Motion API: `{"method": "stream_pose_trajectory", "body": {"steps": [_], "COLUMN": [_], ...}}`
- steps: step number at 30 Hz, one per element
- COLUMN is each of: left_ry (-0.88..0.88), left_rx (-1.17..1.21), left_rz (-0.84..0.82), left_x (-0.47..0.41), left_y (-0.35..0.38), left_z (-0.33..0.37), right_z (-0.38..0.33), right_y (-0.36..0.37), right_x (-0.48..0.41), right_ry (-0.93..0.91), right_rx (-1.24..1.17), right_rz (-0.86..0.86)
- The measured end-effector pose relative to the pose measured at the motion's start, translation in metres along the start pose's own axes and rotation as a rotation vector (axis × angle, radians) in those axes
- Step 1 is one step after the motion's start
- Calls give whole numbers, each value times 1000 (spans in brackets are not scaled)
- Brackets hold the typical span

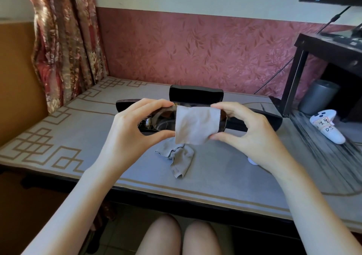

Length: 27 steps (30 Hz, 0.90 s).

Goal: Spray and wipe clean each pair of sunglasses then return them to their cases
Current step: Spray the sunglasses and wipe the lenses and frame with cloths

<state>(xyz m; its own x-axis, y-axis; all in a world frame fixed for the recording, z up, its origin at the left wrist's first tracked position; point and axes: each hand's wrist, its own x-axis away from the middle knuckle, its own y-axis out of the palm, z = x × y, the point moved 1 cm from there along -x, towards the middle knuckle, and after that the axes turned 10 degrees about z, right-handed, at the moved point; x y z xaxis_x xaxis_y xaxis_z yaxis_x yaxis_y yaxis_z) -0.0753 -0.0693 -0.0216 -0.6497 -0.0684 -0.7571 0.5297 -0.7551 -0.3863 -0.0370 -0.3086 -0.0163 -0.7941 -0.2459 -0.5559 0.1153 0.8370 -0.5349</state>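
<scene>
I hold a dark pair of sunglasses (163,120) up above the table. My left hand (133,125) grips its left lens between thumb and fingers. My right hand (246,126) pinches a grey cleaning cloth (195,126) folded over the right lens. Behind the glasses lie open black cases: one with its lid up (195,94), one at the left (125,104) and one at the right (270,119). Another pair of glasses (146,122) shows low behind my left hand. A second grey cloth (179,159) lies crumpled on the table.
The grey patterned table mat (58,137) covers the table. A white game controller (329,126) lies at the right near a grey bin (317,96) and a black stand (333,47). A small white object (252,161) peeks out under my right wrist. A curtain (64,39) hangs at the back left.
</scene>
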Motion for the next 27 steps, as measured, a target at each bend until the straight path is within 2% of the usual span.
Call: {"method": "stream_pose_trajectory", "body": {"steps": [6,10,14,16,19,27], "left_ry": [12,-15,-15,7,-32,-215], "left_rx": [-14,56,84,44,-7,118], "left_rz": [-51,-208,-166,-207,-308,-326], "left_x": [0,-5,-20,-29,-37,-37], "left_y": [-1,-12,-18,-11,2,-12], "left_z": [-2,1,18,28,31,10], "right_z": [3,3,-1,-2,1,8], "right_y": [2,2,5,9,12,12], "right_x": [1,2,2,3,3,8], "right_ry": [-48,-52,-82,-121,-135,-90], "right_rx": [-37,-130,-176,-132,-114,-127], "right_rz": [6,49,61,75,115,124]}}
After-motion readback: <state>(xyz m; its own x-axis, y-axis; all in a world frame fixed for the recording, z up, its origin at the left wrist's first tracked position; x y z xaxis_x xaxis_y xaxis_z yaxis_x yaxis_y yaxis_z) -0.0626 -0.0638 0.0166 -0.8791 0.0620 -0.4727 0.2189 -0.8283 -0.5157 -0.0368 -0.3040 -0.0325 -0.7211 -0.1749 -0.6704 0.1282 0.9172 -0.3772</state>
